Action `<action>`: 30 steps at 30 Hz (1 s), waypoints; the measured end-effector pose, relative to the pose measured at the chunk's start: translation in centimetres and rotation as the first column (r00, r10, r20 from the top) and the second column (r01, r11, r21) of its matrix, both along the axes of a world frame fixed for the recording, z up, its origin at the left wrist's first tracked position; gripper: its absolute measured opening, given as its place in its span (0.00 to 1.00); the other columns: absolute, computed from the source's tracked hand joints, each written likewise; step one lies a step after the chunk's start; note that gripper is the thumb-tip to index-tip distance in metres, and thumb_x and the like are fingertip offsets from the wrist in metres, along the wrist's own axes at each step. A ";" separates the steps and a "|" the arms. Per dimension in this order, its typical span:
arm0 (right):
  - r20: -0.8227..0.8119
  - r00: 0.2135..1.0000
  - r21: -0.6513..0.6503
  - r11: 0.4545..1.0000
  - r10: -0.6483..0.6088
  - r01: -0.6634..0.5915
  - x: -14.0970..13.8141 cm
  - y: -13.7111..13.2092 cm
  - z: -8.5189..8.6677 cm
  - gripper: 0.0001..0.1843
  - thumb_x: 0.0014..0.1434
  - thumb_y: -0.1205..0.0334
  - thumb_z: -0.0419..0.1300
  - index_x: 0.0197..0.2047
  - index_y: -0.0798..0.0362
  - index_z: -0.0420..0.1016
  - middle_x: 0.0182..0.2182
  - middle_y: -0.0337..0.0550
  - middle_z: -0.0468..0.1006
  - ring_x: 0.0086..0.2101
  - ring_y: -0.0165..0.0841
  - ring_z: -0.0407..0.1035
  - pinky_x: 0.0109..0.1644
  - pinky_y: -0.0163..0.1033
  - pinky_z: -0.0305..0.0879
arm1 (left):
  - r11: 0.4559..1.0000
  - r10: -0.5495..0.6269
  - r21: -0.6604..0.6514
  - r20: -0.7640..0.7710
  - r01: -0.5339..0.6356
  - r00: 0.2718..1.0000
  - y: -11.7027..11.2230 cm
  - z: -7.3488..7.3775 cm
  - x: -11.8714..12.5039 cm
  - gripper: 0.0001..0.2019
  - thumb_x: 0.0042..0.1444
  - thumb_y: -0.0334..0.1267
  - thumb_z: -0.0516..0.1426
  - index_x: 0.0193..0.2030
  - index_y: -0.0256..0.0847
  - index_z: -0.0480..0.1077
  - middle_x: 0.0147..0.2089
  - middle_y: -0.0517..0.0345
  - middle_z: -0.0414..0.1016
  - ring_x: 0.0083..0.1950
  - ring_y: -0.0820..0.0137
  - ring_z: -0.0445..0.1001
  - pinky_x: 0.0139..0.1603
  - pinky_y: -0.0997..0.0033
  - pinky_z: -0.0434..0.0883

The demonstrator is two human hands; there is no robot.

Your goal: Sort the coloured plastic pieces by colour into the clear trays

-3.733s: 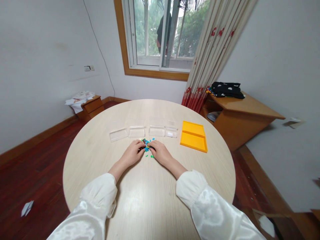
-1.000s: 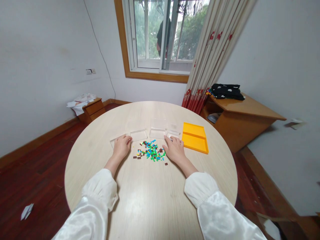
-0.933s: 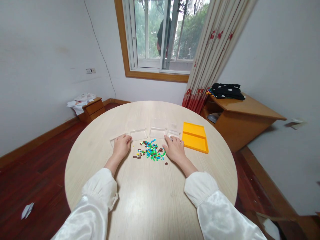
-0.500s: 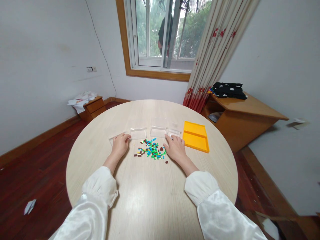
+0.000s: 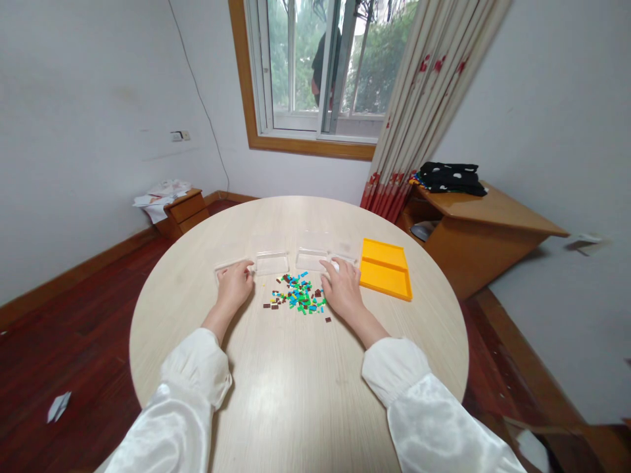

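Observation:
Several clear plastic boxes with raised lids stand in a row across the table. My left hand (image 5: 235,285) lies at the leftmost clear box (image 5: 223,267) and hides part of it, its fingers bent and apart. Over the small clear box (image 5: 344,257) at the right end rests my right hand (image 5: 344,288), fingers spread, index finger reaching toward the neighbouring clear box (image 5: 311,261). Another clear box (image 5: 273,263) stands between the hands. Small blue, green, brown and yellow building bricks (image 5: 302,297) lie in a loose pile on the table between my hands. I see no brick in either hand.
An open yellow case (image 5: 386,270) lies to the right of my right hand on the round table (image 5: 296,381). A dark brick (image 5: 328,320) sits apart from the pile. Beyond the table are a wooden desk (image 5: 497,213) with black cloth and a small cabinet with papers.
Both hands have shifted slightly away from me and a little to the left. The bricks, boxes and yellow case stay where they were.

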State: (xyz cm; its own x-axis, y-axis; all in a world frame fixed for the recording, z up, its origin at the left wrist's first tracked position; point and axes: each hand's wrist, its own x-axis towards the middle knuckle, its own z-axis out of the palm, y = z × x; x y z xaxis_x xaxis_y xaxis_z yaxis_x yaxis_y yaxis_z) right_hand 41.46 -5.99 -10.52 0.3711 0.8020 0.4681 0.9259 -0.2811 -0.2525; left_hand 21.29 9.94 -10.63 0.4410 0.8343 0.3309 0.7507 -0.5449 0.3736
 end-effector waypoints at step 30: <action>-0.094 0.864 -0.093 0.860 0.495 -0.502 -3.8 0.4 -0.6 0.06 0.59 0.66 0.58 0.39 0.54 0.75 0.41 0.47 0.72 0.44 0.36 0.62 0.48 0.43 0.53 | 0.998 -0.066 -0.024 -0.003 0.066 0.998 -0.4 0.1 0.4 0.10 0.56 0.36 0.52 0.37 0.39 0.74 0.41 0.51 0.77 0.44 0.63 0.73 0.47 0.65 0.61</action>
State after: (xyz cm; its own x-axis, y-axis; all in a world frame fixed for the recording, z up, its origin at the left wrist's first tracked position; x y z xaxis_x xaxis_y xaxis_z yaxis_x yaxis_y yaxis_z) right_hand 37.66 -5.64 -11.10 -0.0659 0.9327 0.3547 0.9322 0.1844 -0.3114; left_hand 21.64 9.53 -10.55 0.4966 0.8108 0.3098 0.7148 -0.5845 0.3840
